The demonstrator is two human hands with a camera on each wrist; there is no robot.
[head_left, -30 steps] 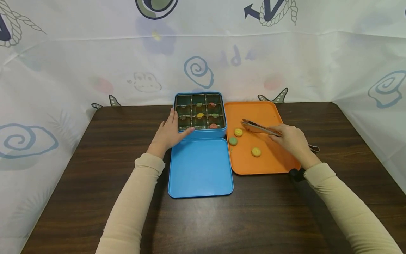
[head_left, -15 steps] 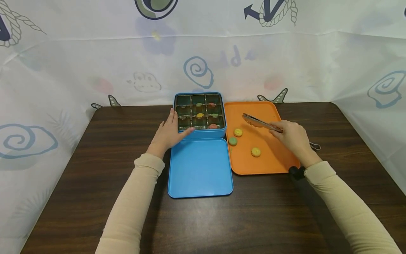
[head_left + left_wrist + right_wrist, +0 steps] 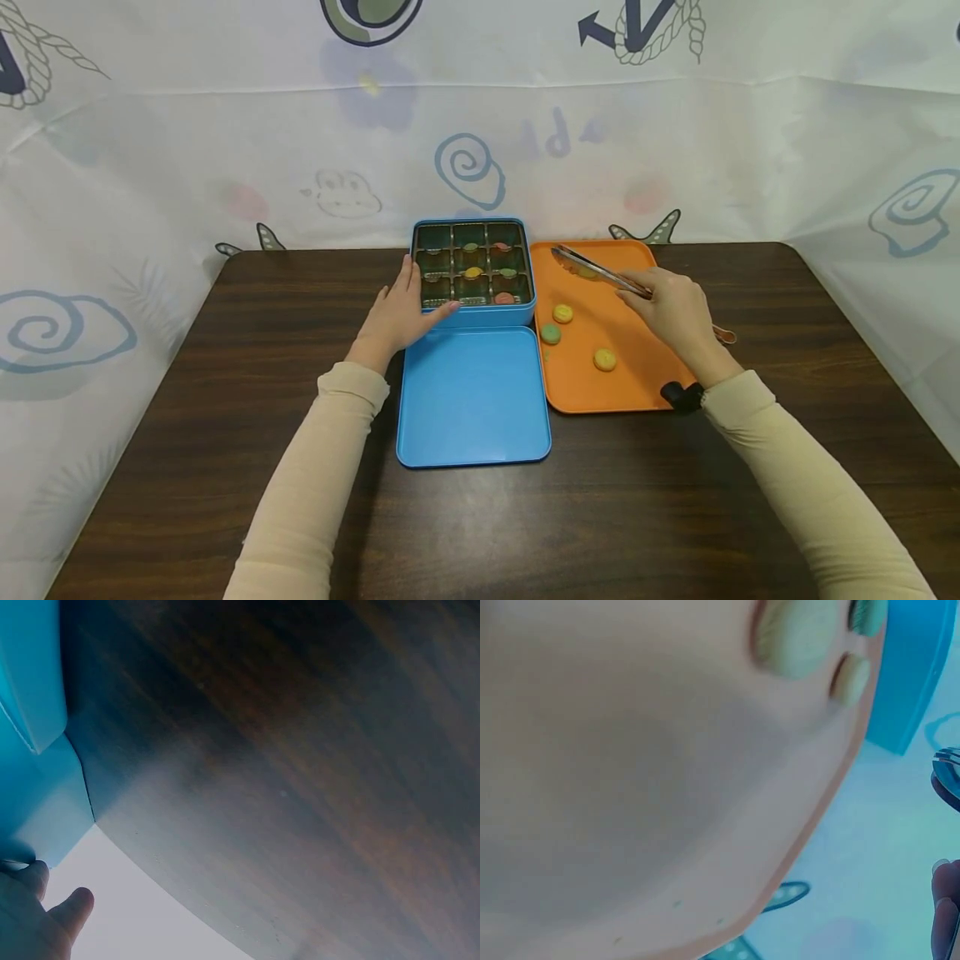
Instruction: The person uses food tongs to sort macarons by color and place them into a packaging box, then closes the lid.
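My right hand [image 3: 670,310] holds a pair of metal tongs [image 3: 609,276] over the far part of the orange tray [image 3: 637,387]. I cannot tell whether anything sits between the tongs' arms. Two yellow macarons [image 3: 562,313] and one green macaron [image 3: 551,333] lie on the tray; the right wrist view shows a large pale macaron [image 3: 796,636] close by. My left hand [image 3: 397,315] rests against the blue box [image 3: 487,316], fingers stretched along its left side and thumb across the front. Several green, yellow and pink macarons [image 3: 504,297] sit in the box's divided insert.
A blue lid [image 3: 474,400] lies flat in front of the box, beside the tray. Box and tray stand near the far edge of the dark wooden table [image 3: 480,525]. A white printed cloth [image 3: 465,92] hangs behind. Small crumbs dot the tray.
My right hand and the tongs have moved away from me and slightly left, so the tongs' tips are nearer the tray's far left corner. My left hand has stayed put.
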